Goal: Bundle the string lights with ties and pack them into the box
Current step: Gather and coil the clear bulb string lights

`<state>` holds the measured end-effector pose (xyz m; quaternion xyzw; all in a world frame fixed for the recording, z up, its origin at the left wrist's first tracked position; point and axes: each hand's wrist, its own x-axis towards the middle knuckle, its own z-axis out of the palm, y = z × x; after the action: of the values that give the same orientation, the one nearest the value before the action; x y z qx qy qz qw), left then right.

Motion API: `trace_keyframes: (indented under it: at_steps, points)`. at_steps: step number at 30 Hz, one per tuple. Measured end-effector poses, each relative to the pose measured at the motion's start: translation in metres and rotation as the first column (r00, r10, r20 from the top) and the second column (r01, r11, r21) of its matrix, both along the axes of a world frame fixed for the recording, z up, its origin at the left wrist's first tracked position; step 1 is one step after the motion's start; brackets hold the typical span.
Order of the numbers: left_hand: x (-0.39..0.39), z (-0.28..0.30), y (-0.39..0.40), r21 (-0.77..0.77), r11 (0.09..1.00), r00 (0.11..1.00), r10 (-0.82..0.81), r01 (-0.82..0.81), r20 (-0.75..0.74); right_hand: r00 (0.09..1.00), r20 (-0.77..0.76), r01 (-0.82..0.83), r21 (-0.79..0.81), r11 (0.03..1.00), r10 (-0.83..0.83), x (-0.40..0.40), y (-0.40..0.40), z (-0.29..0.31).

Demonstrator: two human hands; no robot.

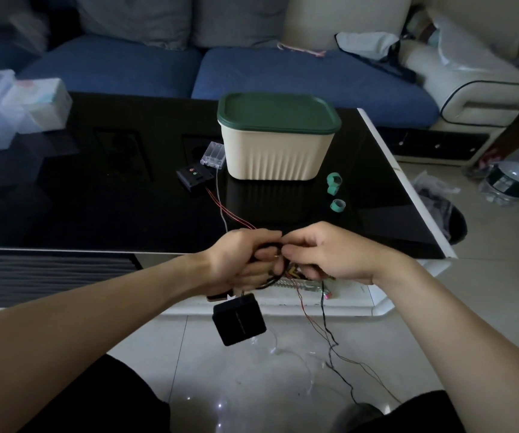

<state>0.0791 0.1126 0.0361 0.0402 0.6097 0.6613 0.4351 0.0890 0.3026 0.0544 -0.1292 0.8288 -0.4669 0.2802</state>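
Note:
My left hand (242,260) and my right hand (324,251) meet just over the near edge of the black table, both gripping a bunch of dark string-light wire (275,278). A black square battery box (239,318) dangles below my left hand. Red and black wires (330,339) trail to the floor. The cream box with a green lid (278,137) stands shut at the table's middle. Two green ties (334,182) lie to its right, a third one (338,205) nearer. A black controller (194,176) and a clear battery case (213,154) lie left of the box.
Clear plastic containers (8,110) stand at the table's (95,198) far left. A blue sofa (283,73) runs behind the table. A plastic bottle (514,173) and a black bin (452,220) sit on the tiled floor at the right.

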Motion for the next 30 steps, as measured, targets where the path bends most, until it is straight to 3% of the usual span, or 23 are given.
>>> trace_keyframes:
  at_steps: [6,13,18,25,30]
  points:
    - [-0.006,0.002,0.006,0.072,0.975,0.976,0.214,-0.211,-0.029,0.935,-0.324,0.15,-0.009,0.989,-0.145,-0.003,-0.012,-0.002]
    - [-0.011,0.012,-0.004,0.089,0.988,0.992,0.126,-0.127,0.015,0.848,-0.489,0.17,-0.113,0.979,-0.204,-0.006,-0.012,-0.003]
    - [-0.012,0.008,-0.017,0.119,0.99,0.997,0.074,-0.078,0.033,0.877,-0.436,0.173,-0.108,0.979,-0.203,-0.004,-0.014,-0.004]
    - [-0.015,0.011,-0.025,0.122,0.962,0.969,0.246,-0.246,0.009,0.97,-0.226,0.148,0.238,0.96,-0.093,0.001,-0.007,-0.001]
    - [-0.017,0.012,-0.026,0.262,0.884,0.919,0.393,-0.387,0.033,0.992,-0.123,0.065,0.4,0.914,-0.017,0.006,-0.022,-0.017]
